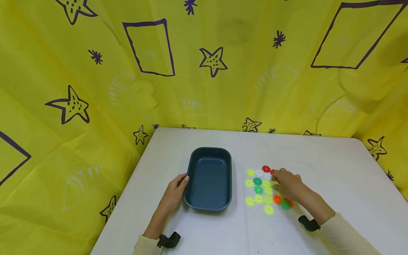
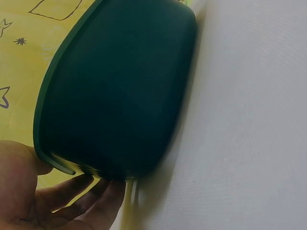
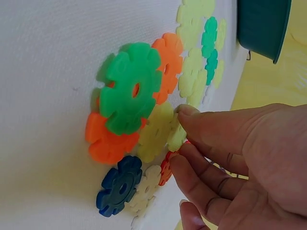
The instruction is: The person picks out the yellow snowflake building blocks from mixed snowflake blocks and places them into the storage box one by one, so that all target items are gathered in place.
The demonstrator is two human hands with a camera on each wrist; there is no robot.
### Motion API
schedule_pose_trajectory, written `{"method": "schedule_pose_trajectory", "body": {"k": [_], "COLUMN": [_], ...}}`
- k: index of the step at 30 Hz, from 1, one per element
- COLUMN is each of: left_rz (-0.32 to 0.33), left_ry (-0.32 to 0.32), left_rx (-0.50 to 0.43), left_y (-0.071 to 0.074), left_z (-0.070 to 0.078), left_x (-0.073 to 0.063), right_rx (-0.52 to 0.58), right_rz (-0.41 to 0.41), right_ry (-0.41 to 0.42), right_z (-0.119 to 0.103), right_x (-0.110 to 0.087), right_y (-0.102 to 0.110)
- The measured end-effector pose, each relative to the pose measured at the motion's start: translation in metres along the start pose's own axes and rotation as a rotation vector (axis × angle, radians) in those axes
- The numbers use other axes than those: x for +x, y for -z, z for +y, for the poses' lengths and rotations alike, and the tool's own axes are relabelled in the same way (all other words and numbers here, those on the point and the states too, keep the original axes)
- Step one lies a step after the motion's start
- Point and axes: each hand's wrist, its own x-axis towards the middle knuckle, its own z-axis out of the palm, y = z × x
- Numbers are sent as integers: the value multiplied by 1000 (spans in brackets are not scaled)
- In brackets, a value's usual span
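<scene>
Our right hand (image 1: 288, 183) pinches a yellow disc (image 3: 177, 135), our left hand (image 1: 176, 189) grips the tray (image 1: 208, 180): none inside, all left outside.

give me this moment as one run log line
left hand: grips dark tray at its edge | right hand: pinches yellow flower disc | green disc: atop orange disc | tray: on white table
</scene>
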Motion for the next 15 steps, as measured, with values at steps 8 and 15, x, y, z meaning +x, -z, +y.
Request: {"method": "schedule_pose_trajectory", "body": {"k": [8,15], "left_rz": [7,3], "left_ry": [-10,-5], "left_rx": [-14,-17], "left_y": [0,0], "left_z": [1,-1], "left_x": [-1,0], "right_rx": [-19,-21], "right_rz": [-12,-23], "right_ry": [8,4], "right_z": [-3,-3], "right_x": [0,1], "right_y": [2,4]}}
